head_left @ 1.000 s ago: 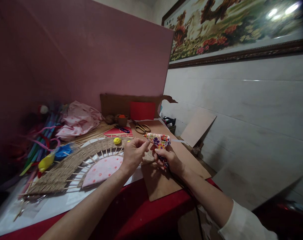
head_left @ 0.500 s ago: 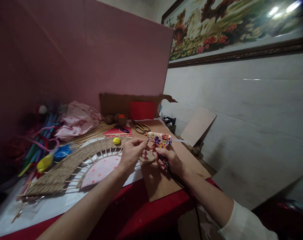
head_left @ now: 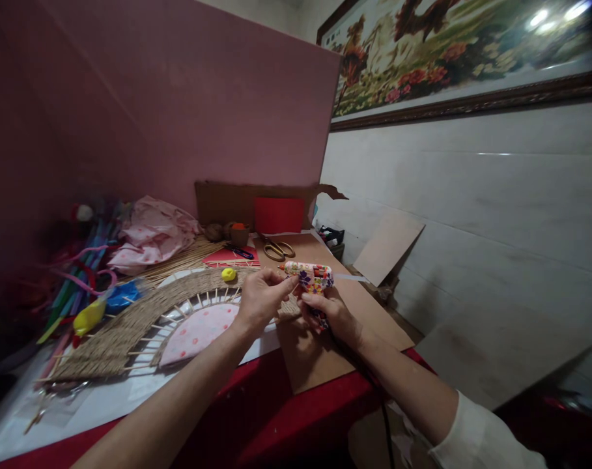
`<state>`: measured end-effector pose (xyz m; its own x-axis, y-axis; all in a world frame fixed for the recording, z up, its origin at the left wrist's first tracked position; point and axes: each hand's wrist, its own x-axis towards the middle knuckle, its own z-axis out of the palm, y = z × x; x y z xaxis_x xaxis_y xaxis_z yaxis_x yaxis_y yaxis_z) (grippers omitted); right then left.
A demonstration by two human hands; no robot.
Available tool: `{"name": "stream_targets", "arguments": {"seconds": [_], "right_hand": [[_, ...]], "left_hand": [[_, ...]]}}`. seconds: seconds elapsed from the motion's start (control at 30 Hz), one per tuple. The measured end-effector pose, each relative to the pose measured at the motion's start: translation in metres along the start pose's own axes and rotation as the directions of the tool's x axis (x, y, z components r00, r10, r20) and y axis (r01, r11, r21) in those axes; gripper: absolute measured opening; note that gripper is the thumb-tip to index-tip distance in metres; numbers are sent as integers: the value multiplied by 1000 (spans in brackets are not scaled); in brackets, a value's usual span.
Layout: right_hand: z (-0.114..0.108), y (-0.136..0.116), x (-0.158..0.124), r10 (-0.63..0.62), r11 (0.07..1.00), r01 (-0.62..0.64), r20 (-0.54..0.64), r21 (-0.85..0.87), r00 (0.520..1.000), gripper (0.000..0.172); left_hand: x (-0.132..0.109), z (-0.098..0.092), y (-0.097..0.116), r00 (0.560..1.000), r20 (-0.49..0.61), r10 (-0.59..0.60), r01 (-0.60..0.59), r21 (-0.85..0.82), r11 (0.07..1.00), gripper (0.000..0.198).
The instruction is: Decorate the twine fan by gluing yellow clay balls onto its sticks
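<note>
My right hand (head_left: pixel 331 314) grips a flower-patterned glue gun (head_left: pixel 309 275), its nozzle pointing left and a black cord trailing down past my forearm. My left hand (head_left: pixel 260 298) is closed in a pinch right by the gun's nozzle; what it pinches is too small to make out. Both hands hover over the right end of a half-round woven fan (head_left: pixel 129 322) made of straw cord and wooden sticks, with a pink dotted fabric centre (head_left: pixel 198 330). The fan lies on white paper.
Brown cardboard (head_left: pixel 315 352) covers the red table's right side. Brass scissors (head_left: pixel 277 249), a red card (head_left: pixel 278 215), a small pot and a pen sit at the back. Pink cloth (head_left: pixel 152 233), coloured pipe cleaners (head_left: pixel 75 273) and a small yellow ball (head_left: pixel 228 274) lie to the left.
Both hands and the glue gun shifted only slightly; the gun's nozzle now sits a little closer to my left fingertips. Nothing else moved.
</note>
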<state>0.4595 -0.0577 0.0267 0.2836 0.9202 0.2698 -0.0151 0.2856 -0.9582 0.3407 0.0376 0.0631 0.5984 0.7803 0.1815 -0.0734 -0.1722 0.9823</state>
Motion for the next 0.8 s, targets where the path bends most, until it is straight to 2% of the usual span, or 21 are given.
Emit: {"name": "stream_targets", "arguments": {"seconds": [0.17, 0.37, 0.43, 0.8], "right_hand": [[-1, -1, 0, 10, 1000, -10, 11, 1, 1000, 20], [-3, 3, -1, 43, 999, -43, -22, -19, 999, 25], [-2, 2, -1, 53, 998, -54, -17, -30, 998, 26], [-2, 0, -1, 50, 998, -50, 13, 28, 999, 21]], "left_hand": [[-1, 0, 4, 999, 27, -32, 33, -65, 997, 34], [1, -1, 1, 994, -7, 106, -103, 149, 983, 30], [2, -2, -1, 992, 3, 125, -124, 175, 977, 29], [1, -5, 6, 997, 58, 48, -50, 45, 998, 29]]}}
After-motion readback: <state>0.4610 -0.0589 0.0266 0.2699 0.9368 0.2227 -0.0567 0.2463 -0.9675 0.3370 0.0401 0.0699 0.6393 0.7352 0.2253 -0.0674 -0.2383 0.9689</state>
